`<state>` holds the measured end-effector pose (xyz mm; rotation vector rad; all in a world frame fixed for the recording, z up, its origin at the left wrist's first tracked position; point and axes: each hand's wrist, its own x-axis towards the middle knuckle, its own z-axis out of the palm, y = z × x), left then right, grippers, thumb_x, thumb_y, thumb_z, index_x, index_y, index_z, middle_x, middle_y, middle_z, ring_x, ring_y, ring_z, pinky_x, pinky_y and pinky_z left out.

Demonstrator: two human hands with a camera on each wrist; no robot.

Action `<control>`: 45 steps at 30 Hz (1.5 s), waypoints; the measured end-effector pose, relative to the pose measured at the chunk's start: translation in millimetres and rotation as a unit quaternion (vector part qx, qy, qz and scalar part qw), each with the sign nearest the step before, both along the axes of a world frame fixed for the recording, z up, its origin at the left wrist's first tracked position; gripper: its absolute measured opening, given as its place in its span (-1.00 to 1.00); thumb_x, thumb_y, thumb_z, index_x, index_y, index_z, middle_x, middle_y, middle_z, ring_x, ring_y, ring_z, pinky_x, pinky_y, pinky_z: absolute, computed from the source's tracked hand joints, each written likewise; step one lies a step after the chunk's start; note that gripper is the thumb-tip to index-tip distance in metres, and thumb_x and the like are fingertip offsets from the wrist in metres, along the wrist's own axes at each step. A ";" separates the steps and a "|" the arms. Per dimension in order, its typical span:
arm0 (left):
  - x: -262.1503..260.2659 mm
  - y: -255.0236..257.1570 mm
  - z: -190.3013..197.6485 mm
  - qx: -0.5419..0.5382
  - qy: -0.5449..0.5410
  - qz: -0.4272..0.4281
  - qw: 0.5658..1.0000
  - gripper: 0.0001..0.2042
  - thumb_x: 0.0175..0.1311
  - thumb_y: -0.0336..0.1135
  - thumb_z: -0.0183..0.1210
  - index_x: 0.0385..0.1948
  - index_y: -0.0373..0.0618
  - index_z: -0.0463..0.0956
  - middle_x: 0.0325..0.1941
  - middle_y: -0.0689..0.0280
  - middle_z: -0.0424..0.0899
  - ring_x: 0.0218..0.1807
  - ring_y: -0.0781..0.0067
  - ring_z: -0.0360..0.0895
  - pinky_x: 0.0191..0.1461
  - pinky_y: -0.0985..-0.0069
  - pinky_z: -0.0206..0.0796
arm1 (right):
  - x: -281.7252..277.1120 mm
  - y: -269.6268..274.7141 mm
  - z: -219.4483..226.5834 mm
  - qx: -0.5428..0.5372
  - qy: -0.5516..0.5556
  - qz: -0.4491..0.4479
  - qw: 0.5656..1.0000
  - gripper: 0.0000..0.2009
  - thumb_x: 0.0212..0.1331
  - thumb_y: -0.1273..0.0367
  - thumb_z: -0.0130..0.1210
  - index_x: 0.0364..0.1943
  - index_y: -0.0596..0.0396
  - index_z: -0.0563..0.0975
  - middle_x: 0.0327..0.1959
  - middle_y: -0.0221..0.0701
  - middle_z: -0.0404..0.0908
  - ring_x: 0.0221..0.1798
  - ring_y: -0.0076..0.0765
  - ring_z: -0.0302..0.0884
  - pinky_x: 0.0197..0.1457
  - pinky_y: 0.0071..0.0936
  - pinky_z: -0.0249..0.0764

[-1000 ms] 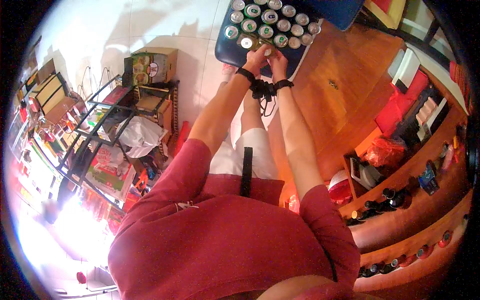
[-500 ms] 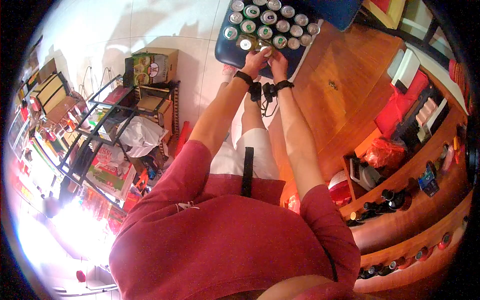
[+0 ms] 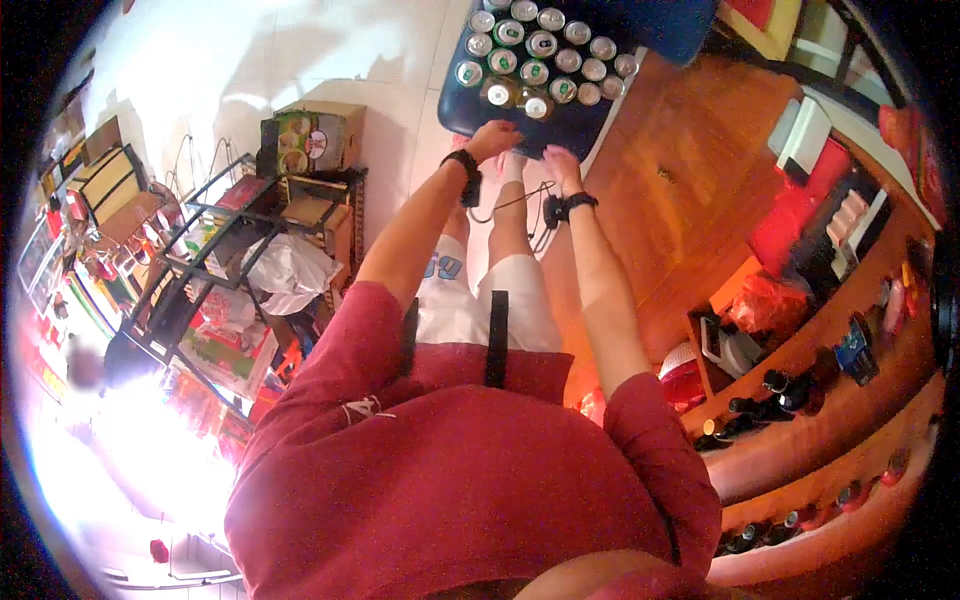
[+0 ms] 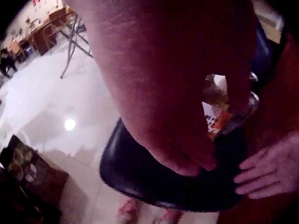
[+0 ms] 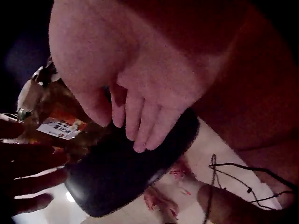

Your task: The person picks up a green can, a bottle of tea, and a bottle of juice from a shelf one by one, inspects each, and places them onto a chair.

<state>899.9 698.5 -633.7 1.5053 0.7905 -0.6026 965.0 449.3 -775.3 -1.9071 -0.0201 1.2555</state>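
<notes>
Several cans (image 3: 534, 71) stand upright in rows on a dark blue padded seat (image 3: 455, 105). At the near edge of the group are two white-capped containers, one on the left (image 3: 499, 94) and one on the right (image 3: 536, 104). The right wrist view shows a brownish container with a white and orange label (image 5: 60, 128). My left hand (image 3: 493, 140) is over the seat's near edge, holding nothing, fingers loosely bent. To its right, my right hand (image 3: 563, 165) is also empty, its fingers extended and palm showing in the right wrist view.
A wooden surface (image 3: 665, 200) lies right of the seat, with shelves of bottles (image 3: 785, 392) beyond. On the left stand a cluttered black rack (image 3: 195, 270) and a cardboard box (image 3: 320, 140). A thin black cable (image 3: 540, 205) hangs between the wrists.
Both hands have let go of the right white-capped container, which stands beside the other one. The hands have drawn back toward the body and moved apart.
</notes>
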 end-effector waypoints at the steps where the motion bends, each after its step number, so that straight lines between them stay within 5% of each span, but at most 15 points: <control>1: -12.4 7.1 0.4 0.052 -0.036 -0.059 0.996 -0.76 0.30 -0.12 0.21 -0.30 -0.12 0.62 -0.40 0.26 0.67 -0.38 0.41 0.55 -0.25 0.39 0.43 | 4.9 -6.1 39.8 0.014 0.073 -0.047 0.996 -0.69 0.26 0.38 0.18 0.07 0.13 0.55 -0.13 -0.36 0.66 -0.15 -0.38 0.65 -0.12 -0.45 0.58; 8: -129.0 90.6 -14.5 0.257 -0.039 -0.287 0.922 -0.62 0.27 -0.01 0.07 -0.28 -0.17 0.67 -0.16 -0.09 0.70 -0.06 -0.13 0.64 -0.01 0.03 0.48 | -27.2 -124.7 73.4 -0.033 -0.100 -0.005 0.994 -0.74 0.28 0.33 0.16 -0.05 0.18 0.61 -0.22 -0.40 0.66 -0.25 -0.30 0.65 -0.21 -0.39 0.58; 16: -191.6 189.8 27.8 0.313 -0.164 -0.533 0.769 -0.71 0.24 -0.16 0.06 -0.36 -0.14 0.70 -0.22 -0.01 0.72 -0.08 -0.10 0.66 0.02 0.01 0.49 | -77.6 -188.4 258.7 0.099 0.108 -0.396 0.906 -0.85 0.27 0.42 0.15 -0.12 0.10 0.55 -0.32 -0.41 0.65 -0.31 -0.44 0.65 -0.41 -0.45 0.54; 18: -187.4 181.2 56.4 0.288 0.063 -0.295 0.909 -0.70 0.19 -0.13 0.08 -0.36 -0.16 0.70 -0.14 -0.05 0.72 -0.04 0.00 0.68 0.05 0.12 0.51 | -129.2 -196.8 271.7 -0.046 0.042 -0.346 0.936 -0.81 0.28 0.38 0.17 -0.08 0.10 0.55 -0.29 -0.38 0.67 -0.32 -0.38 0.66 -0.39 -0.41 0.56; 21: -195.0 199.5 53.1 0.132 0.122 -0.308 0.934 -0.70 0.24 -0.04 0.13 -0.23 -0.07 0.62 -0.11 0.22 0.71 -0.01 0.25 0.64 0.09 0.18 0.44 | -237.8 -219.8 266.2 -0.051 0.031 -0.357 0.932 -0.74 0.33 0.34 0.06 0.04 0.12 0.48 -0.30 -0.38 0.61 -0.31 -0.34 0.59 -0.34 -0.40 0.51; 23: -201.9 192.4 46.5 0.076 0.152 -0.409 0.897 -0.70 0.32 -0.03 0.13 -0.11 -0.03 0.55 -0.11 0.31 0.70 -0.04 0.31 0.61 0.04 0.16 0.41 | -313.5 -228.3 268.0 0.002 0.056 -0.408 0.911 -0.69 0.37 0.31 -0.01 0.12 0.13 0.44 -0.31 -0.39 0.58 -0.31 -0.32 0.54 -0.31 -0.38 0.48; 26: -168.2 179.1 66.0 0.188 -0.094 -0.806 0.553 -0.72 0.41 -0.11 0.08 -0.01 -0.05 0.46 -0.05 0.24 0.65 -0.13 0.22 0.58 -0.13 0.12 0.43 | -417.8 -244.4 254.6 0.128 0.119 -0.511 0.841 -0.62 0.43 0.27 -0.11 0.24 0.14 0.37 -0.32 -0.39 0.52 -0.30 -0.28 0.47 -0.27 -0.37 0.43; 29: -130.8 151.1 80.4 0.135 -0.110 -0.818 0.549 -0.68 0.43 -0.17 -0.02 0.09 -0.10 0.41 -0.05 0.03 0.64 -0.19 0.04 0.62 -0.26 0.07 0.44 | -503.2 -243.2 218.1 0.529 0.345 -0.531 0.565 -0.55 0.49 0.23 -0.21 0.35 0.16 0.30 -0.33 -0.39 0.47 -0.29 -0.24 0.40 -0.23 -0.35 0.37; 30: -123.0 144.5 70.5 0.117 -0.143 -0.824 0.535 -0.68 0.44 -0.17 -0.04 0.10 -0.11 0.41 -0.06 0.01 0.64 -0.20 0.02 0.63 -0.27 0.07 0.44 | -507.2 -236.4 230.4 0.404 0.256 -0.601 0.640 -0.56 0.42 0.22 -0.12 0.29 0.11 0.38 -0.28 -0.38 0.55 -0.28 -0.26 0.49 -0.26 -0.35 0.42; 32: -103.4 99.2 102.8 -0.010 0.142 -0.462 0.876 -0.68 0.17 -0.14 0.17 -0.08 -0.03 0.56 -0.19 0.20 0.72 -0.24 0.23 0.69 -0.34 0.07 0.50 | -494.5 -196.0 296.5 0.018 0.131 -0.636 0.760 -0.59 0.28 0.20 0.07 0.17 0.02 0.52 -0.18 -0.37 0.71 -0.25 -0.32 0.67 -0.31 -0.36 0.52; 34: -74.7 97.6 129.0 -0.137 0.143 -0.568 0.799 -0.55 0.50 -0.06 -0.20 0.24 -0.14 0.34 0.11 -0.02 0.60 0.11 -0.05 0.58 -0.17 0.07 0.47 | -503.8 -200.4 302.1 0.078 -0.198 -0.347 0.913 -0.64 0.29 0.25 0.08 0.12 0.04 0.56 -0.19 -0.42 0.71 -0.23 -0.38 0.66 -0.27 -0.42 0.53; 36: -68.8 72.4 105.4 -0.028 0.112 -0.560 0.820 -0.51 0.50 0.01 -0.18 0.26 -0.13 0.36 0.13 0.02 0.61 0.13 -0.06 0.59 -0.12 -0.02 0.46 | -502.8 -181.5 328.2 0.043 0.103 -0.603 0.790 -0.70 0.32 0.31 0.05 0.06 0.09 0.60 -0.20 -0.41 0.72 -0.22 -0.41 0.67 -0.25 -0.42 0.56; 38: -54.6 42.3 126.7 0.064 0.023 -0.666 0.743 -0.54 0.47 -0.03 -0.15 0.21 -0.13 0.40 0.08 0.02 0.62 0.09 -0.05 0.60 -0.12 -0.02 0.47 | -526.4 -165.1 317.6 -0.067 -0.160 -0.518 0.837 -0.75 0.35 0.35 -0.01 -0.08 0.01 0.69 -0.17 -0.38 0.74 -0.24 -0.42 0.68 -0.20 -0.31 0.65; 40: -44.9 1.5 145.2 0.124 -0.050 -0.745 0.654 -0.58 0.45 -0.07 -0.11 0.17 -0.14 0.43 0.04 0.02 0.64 0.06 -0.05 0.62 -0.12 -0.01 0.48 | -573.6 -170.3 285.1 0.045 -0.151 -0.628 0.762 -0.76 0.32 0.37 0.01 -0.10 -0.03 0.70 -0.20 -0.35 0.74 -0.26 -0.47 0.68 -0.21 -0.40 0.64; 45: -63.3 -135.7 189.7 0.199 -0.142 -0.870 0.428 -0.66 0.39 -0.17 -0.02 0.05 -0.14 0.51 -0.07 0.01 0.67 -0.03 -0.04 0.65 -0.13 0.01 0.51 | -724.1 -155.5 235.6 -0.301 -0.227 -0.462 0.803 -0.73 0.08 0.29 0.18 -0.10 -0.09 0.67 -0.02 -0.41 0.72 0.03 -0.24 0.65 0.07 -0.25 0.59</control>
